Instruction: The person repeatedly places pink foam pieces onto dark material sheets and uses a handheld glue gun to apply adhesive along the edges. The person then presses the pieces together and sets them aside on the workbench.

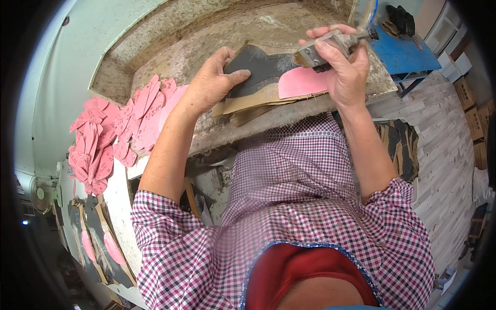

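My right hand [347,67] is wrapped round a boxy metal spray gun [330,45] with a hose at its back end. Its front end is over a dark grey cut piece [258,67], where fine whitish strands show. My left hand [217,77] grips that piece at its left end, thumb on top and the other fingers curled at the edge, partly hidden. A pink rounded piece [304,83] lies at the right on the tan layers [248,101] under the dark piece. All of it rests near the front edge of a fuzzy, crusted work tray [201,121].
Pink cut pieces [95,150] lie heaped to my left. Below them hang or lie long dark and tan pieces with pink patches [111,245]. A raised wall [155,33] rims the tray's back. Right are a blue table [408,57], more cut pieces [400,147] and cardboard boxes [473,121].
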Available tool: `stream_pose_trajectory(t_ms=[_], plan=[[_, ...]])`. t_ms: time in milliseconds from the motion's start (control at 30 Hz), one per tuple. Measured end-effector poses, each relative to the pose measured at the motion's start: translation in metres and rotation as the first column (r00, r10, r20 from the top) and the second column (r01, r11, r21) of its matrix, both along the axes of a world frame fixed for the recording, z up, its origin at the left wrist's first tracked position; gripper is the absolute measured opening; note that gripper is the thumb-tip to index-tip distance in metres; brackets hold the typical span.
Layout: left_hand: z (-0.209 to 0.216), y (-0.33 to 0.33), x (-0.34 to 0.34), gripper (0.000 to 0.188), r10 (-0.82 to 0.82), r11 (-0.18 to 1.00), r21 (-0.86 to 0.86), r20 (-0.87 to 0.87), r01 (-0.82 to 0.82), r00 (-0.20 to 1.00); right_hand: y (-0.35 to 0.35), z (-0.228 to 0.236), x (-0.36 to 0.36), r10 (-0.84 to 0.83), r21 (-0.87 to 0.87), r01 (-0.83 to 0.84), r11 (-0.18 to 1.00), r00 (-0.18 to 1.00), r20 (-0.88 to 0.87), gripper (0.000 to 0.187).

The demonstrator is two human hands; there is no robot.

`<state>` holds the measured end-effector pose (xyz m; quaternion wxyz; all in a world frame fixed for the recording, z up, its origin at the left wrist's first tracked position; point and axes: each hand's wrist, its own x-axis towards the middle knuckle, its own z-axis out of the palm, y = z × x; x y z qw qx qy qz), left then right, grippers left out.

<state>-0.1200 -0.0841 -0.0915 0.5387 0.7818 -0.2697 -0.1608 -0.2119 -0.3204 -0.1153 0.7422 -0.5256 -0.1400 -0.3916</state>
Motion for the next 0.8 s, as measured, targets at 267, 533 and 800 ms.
stream_pose_trajectory(t_ms=[267, 533, 800], plan=[[-0.002, 0.001, -0.005, 0.047, -0.029, 0.998, -0.063, -0.074, 0.025, 0.997, -0.044, -0.002, -0.026, -0.072, -0.01, 0.073, 0.997, 0.992, 0.104, 0.031], [0.051, -0.015, -0.007, 0.041, 0.062, 0.99, -0.142, 0.345, -0.013, 0.937, -0.061, 0.031, -0.056, 0.058, -0.014, -0.056, 0.998, 0.961, 0.27, 0.024], [0.022, -0.012, -0.038, 0.042, -0.335, 0.942, 0.325, 0.9, 0.083, 0.278, -0.053, 0.03, -0.077, 0.104, -0.047, -0.097, 0.994, 0.977, 0.189, 0.022]])
